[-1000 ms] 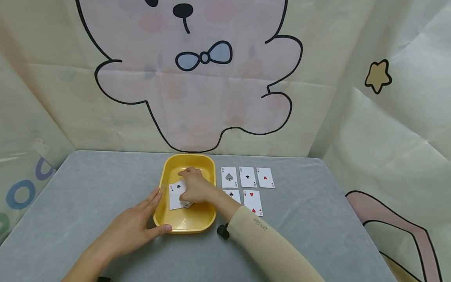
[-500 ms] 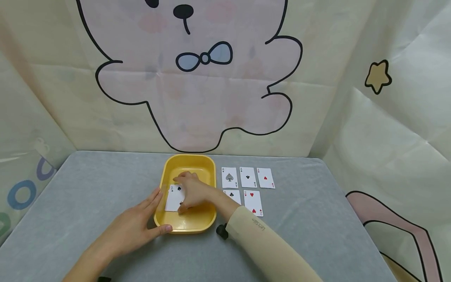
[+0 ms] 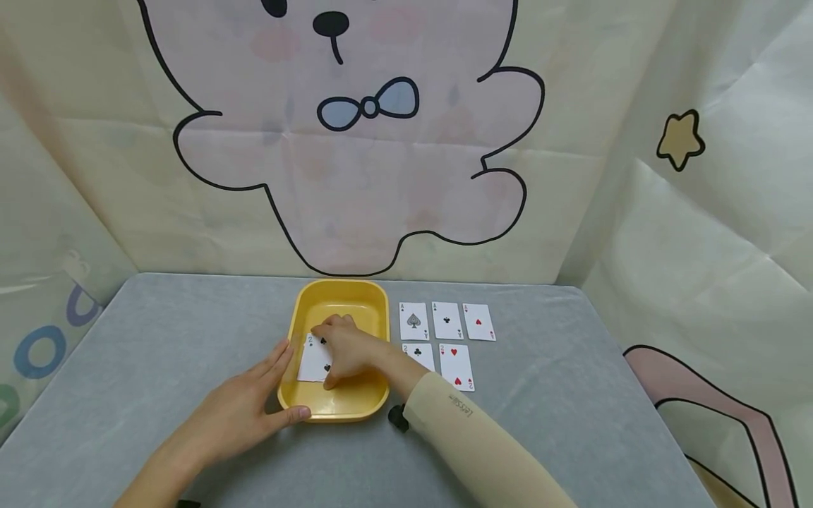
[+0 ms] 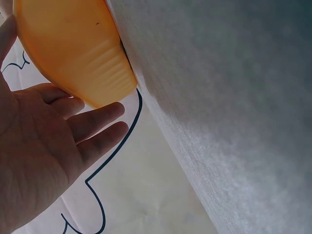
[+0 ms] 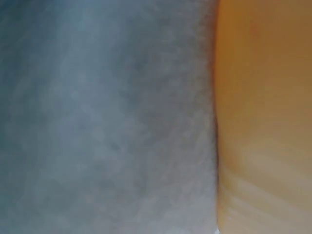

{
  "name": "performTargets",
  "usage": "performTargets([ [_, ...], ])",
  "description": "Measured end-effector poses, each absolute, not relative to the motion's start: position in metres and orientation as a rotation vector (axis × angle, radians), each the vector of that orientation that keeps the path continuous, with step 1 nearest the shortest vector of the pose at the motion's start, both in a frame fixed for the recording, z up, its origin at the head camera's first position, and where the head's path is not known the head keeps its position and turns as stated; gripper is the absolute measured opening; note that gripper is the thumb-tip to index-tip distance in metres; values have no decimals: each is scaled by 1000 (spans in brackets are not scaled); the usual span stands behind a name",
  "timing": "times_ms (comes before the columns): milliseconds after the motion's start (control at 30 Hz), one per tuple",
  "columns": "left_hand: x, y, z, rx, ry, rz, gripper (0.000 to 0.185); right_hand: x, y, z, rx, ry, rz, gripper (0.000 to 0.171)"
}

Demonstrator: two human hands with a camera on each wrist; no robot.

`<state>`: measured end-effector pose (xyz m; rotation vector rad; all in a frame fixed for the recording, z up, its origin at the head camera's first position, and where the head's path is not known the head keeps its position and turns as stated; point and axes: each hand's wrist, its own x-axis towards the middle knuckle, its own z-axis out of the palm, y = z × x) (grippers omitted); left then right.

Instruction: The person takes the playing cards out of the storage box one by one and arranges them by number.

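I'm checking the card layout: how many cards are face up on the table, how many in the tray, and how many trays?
Cards on the table: 5 (first at)
Cards seen in the tray: 1, a two of spades
Yellow tray: 1
Total: 7

Your right hand (image 3: 346,349) covers most of the two of spades (image 3: 312,360) in the yellow tray (image 3: 343,406); any cards beneath cannot be told. Your sleeve (image 3: 470,444) hides half the two of clubs (image 3: 419,351). Right wrist view: blur only.
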<state>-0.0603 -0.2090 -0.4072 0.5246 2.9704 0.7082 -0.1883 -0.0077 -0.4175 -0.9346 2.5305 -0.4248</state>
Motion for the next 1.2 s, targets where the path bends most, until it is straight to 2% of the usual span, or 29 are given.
performTargets([
  [267,-60,-209,-407,512,2961,702,104,-189,-8,-416,-965,2536,-342,92],
  [600,-59,-209,-407,515,2964,703,103,-189,-6,-414,-929,2528,-360,97],
  [1200,-58,-209,-405,517,2970,705,104,-192,-6,-416,-907,2552,-367,90],
])
